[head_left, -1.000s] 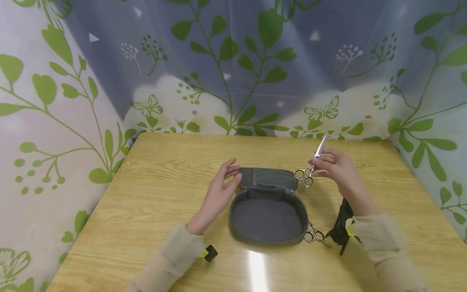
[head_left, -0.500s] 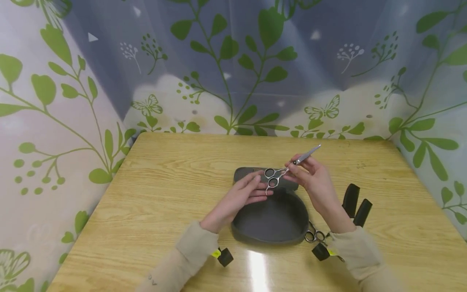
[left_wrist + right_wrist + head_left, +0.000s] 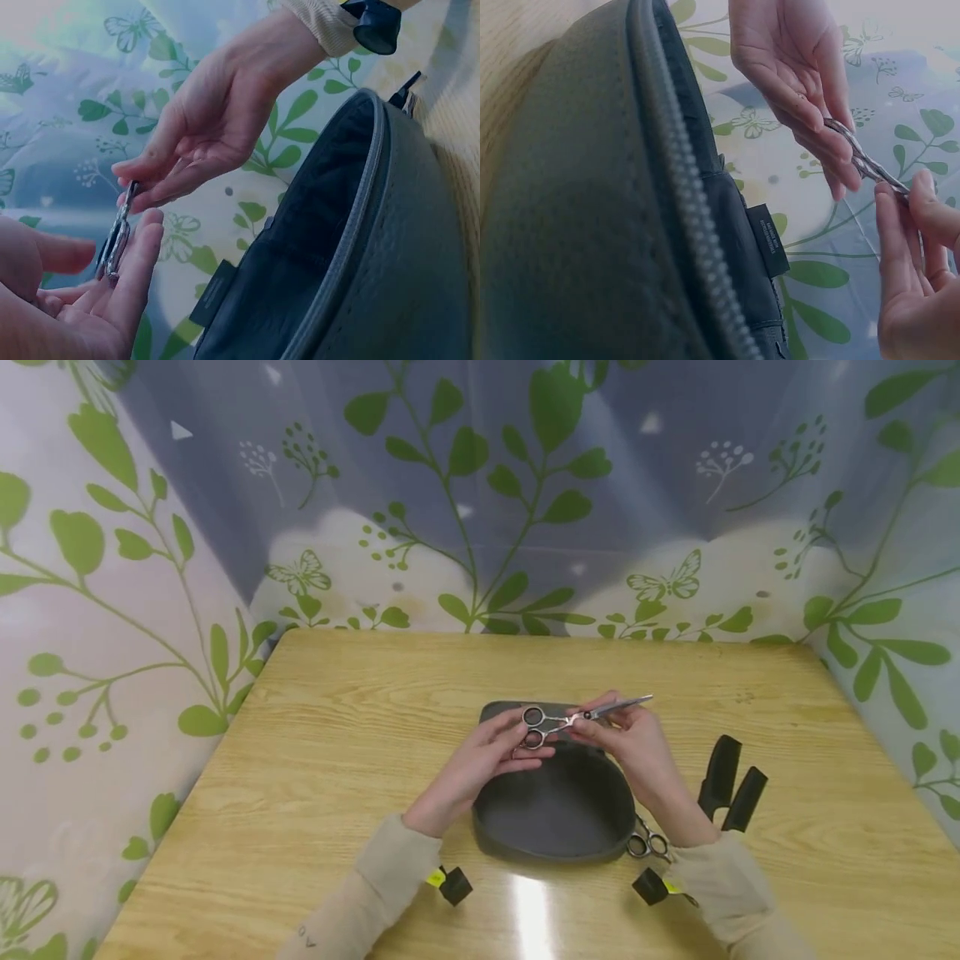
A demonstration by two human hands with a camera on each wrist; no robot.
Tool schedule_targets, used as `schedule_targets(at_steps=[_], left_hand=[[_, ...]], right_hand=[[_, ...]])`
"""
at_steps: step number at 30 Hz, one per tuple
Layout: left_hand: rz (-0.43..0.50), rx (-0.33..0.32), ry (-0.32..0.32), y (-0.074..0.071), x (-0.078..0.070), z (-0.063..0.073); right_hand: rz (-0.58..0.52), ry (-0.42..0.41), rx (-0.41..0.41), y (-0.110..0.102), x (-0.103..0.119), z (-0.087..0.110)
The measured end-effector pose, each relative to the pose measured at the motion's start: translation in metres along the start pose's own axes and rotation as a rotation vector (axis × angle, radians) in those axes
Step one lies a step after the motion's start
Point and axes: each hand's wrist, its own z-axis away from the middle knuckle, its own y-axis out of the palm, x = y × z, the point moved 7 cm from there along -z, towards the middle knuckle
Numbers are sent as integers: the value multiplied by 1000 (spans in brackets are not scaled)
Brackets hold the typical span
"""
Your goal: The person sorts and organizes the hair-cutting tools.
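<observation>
Silver hair scissors [image 3: 567,723] are held level above the case, ring handles to the left and blades to the right. My right hand [image 3: 643,752] pinches them near the pivot between thumb and fingers. At the ring handles, my left hand [image 3: 476,764] holds on with thumb above and fingers below; its thumb lies at the ring's edge in the left wrist view. Below both hands sits an open dark grey zip case [image 3: 555,850], its lid [image 3: 497,710] folded back and partly hidden by the hands. In the right wrist view the case's zipper [image 3: 686,187] runs close by.
A second pair of scissors [image 3: 647,836] lies at the case's right side, partly hidden. Two black combs [image 3: 723,770] lie right of the right wrist. Both sleeves carry black wrist cameras [image 3: 456,887]. A patterned curtain [image 3: 525,527] rises behind the wooden table [image 3: 337,735].
The right hand has brought the scissors left and down over the case, turning them from upright to level. The left hand has moved from the lid to the ring handles.
</observation>
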Motion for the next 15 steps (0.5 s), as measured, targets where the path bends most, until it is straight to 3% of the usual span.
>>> schedule_targets(at_steps=[7,15], left_hand=[[-5,-62,16,-15,-2,-1],[-77,-102,29,-19,-4,-1]], right_hand=[[24,17,48,6,-5,0],[38,8,66,5,-6,0]])
